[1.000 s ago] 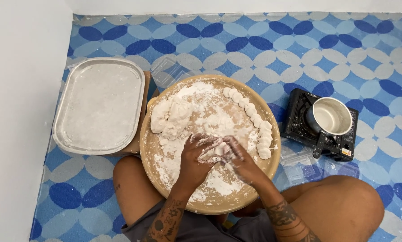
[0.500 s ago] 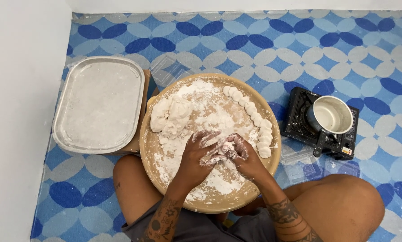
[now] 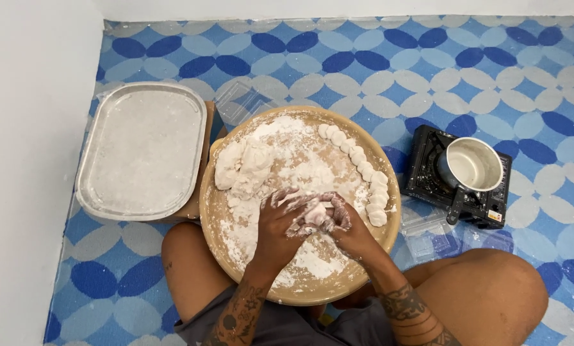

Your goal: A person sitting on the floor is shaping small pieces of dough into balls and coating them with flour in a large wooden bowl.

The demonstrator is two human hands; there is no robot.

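Note:
A wide round wooden bowl dusted with flour rests between my knees. My left hand and my right hand meet over its middle, both floury and closed around a small piece of white dough. A large lump of dough lies at the bowl's left. Several small shaped dough pieces line the right inner rim in a curved row.
A floured oval metal tray sits at the left on a brown board, close to the white wall. A black portable stove with a white-lined pot stands at the right. Clear plastic lids lie on the blue patterned mat.
My hands have kept working the small dough piece, shifting slightly as they press and turn it. The bowl, tray and stove have not moved.

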